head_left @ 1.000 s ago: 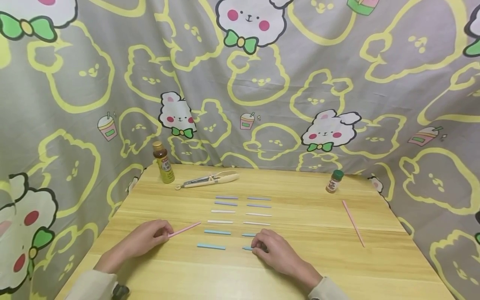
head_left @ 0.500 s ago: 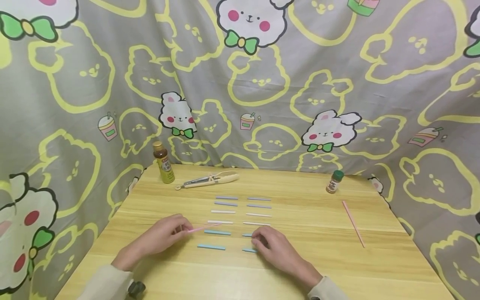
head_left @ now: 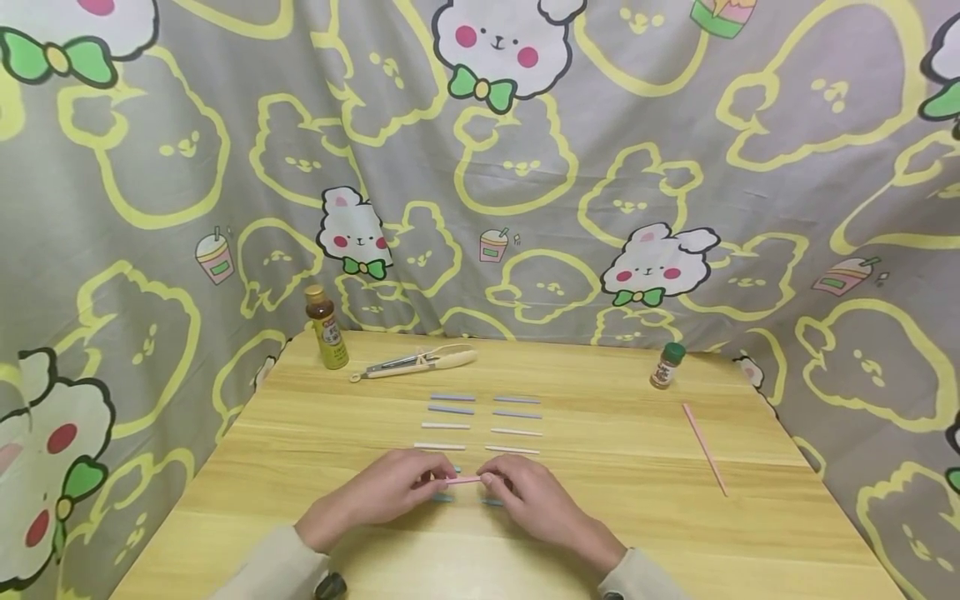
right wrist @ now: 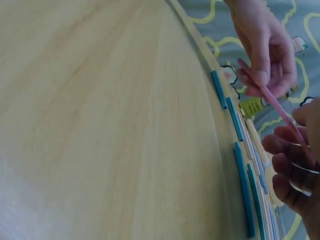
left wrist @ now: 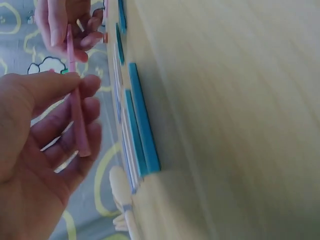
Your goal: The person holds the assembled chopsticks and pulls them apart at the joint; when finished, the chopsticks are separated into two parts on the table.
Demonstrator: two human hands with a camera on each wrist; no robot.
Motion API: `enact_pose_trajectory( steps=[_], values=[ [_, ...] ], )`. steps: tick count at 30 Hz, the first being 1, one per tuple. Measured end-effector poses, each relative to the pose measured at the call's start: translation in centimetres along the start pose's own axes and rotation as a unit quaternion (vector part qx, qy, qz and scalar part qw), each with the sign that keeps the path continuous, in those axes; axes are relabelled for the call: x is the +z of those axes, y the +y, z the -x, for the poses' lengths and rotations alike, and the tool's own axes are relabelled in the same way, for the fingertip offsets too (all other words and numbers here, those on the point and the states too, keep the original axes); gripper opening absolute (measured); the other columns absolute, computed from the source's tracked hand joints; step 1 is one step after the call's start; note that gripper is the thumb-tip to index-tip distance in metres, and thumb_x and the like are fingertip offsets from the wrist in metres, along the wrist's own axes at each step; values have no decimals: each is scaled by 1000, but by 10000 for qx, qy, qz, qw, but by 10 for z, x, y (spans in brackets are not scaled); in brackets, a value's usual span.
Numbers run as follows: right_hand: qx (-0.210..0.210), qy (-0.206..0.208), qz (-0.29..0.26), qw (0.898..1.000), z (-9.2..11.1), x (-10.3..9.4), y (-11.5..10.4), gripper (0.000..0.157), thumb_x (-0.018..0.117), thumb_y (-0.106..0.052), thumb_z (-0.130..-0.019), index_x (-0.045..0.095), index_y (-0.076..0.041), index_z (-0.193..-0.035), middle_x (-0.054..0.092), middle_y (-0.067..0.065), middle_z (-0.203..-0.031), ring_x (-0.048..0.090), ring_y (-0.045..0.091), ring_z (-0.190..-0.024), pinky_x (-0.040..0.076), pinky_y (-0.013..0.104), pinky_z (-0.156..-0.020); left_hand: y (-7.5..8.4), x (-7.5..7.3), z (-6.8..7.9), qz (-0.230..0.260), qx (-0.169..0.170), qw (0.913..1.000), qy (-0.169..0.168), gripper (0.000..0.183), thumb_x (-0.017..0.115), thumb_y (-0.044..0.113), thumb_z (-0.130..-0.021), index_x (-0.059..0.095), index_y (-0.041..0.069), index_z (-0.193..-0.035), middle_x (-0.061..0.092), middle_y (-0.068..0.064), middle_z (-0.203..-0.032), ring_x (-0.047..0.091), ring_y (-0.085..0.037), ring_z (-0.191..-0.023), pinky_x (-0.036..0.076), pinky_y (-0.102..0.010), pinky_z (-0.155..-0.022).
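Note:
Both hands hold a pink chopstick [head_left: 463, 480] level over the table, one toward each end. My left hand [head_left: 386, 487] pinches its thicker part between thumb and fingers; in the left wrist view the wide end [left wrist: 82, 142] sticks out past the fingers. My right hand [head_left: 540, 500] grips the thinner part, also seen in the right wrist view. Beneath the hands lie blue stick pieces [left wrist: 142, 120], partly hidden in the head view. A second pink chopstick [head_left: 705, 450] lies whole on the table at the right.
Beyond the hands, white pieces [head_left: 439, 446] and purple pieces [head_left: 452, 410] lie in two columns. Tongs [head_left: 412, 364] and a brown sauce bottle [head_left: 327, 329] occupy the back left. A green-capped spice jar [head_left: 667, 367] stands at the back right. A patterned curtain [head_left: 525, 233] borders the table [head_left: 600, 400].
My left hand has carried the pink chopstick rightward to the middle, where my right hand has taken its other end. The right hand has otherwise barely shifted.

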State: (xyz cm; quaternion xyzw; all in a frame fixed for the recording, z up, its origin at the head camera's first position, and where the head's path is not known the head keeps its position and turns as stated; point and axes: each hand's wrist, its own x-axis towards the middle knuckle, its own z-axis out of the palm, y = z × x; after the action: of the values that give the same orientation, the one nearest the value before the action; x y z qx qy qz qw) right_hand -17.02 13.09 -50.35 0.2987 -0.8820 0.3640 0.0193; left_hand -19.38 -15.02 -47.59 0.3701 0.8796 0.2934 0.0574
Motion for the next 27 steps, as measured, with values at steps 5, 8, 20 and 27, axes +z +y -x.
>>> enact_pose_trajectory(
  steps=[5,8,20,27],
  values=[
    [-141,117,20,9998,1,2,3,29,58,-31,-115,78,-11,-110,71,-8,-98,57,-3,-84,54,20,-74,4,9,-7,1,197,9992,351,11,70,25,-109,77,22,-116,78,10,-105,63,6,-87,57,-20,-76],
    [-122,222,8,9997,1,1,4,25,62,-29,-113,78,-12,-109,69,-11,-96,57,-4,-83,56,19,-75,5,16,-10,102,240,9981,563,10,71,23,-108,77,21,-116,79,8,-108,65,5,-89,59,-20,-78],
    [-46,285,-262,9992,1,-1,5,17,65,-26,-112,75,-14,-108,78,-1,-93,62,-4,-78,57,19,-70,7,21,-10,391,-100,9986,354,26,60,33,-114,78,15,-117,68,10,-87,50,3,-71,49,-20,-66],
    [-230,295,-319,9988,4,-3,5,12,65,-19,-111,72,-11,-105,75,0,-85,57,-6,-69,52,17,-59,8,16,-12,352,166,9990,232,22,60,28,-114,77,14,-112,73,5,-88,53,5,-71,51,-18,-66]
  ],
)
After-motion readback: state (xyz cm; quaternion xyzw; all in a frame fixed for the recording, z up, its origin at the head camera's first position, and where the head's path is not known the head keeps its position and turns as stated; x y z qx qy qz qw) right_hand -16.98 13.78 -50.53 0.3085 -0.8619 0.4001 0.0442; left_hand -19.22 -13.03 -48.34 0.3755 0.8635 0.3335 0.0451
